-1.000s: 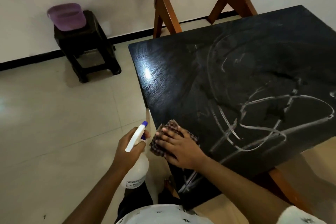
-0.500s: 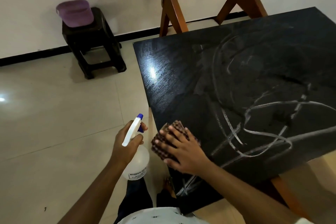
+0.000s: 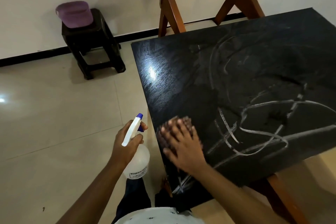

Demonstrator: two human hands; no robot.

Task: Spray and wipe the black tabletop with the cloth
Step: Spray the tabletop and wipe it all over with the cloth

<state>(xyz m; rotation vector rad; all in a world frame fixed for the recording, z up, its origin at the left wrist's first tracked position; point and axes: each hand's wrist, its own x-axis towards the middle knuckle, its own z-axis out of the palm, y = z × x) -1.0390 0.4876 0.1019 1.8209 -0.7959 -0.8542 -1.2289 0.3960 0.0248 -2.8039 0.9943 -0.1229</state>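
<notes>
Head view shows the right hand (image 3: 183,143) spread flat, fingers splayed, pressing the checked cloth (image 3: 164,132) onto the near left corner of the black worktop (image 3: 236,82); the cloth lies under its fingertips and palm, both blurred. Left of that grip, off the worktop's edge, the left hand (image 3: 127,142) is curled closed around the neck of a white spray bottle (image 3: 138,162), blue nozzle pointing away. White smear lines run across the worktop to the right of the cloth.
</notes>
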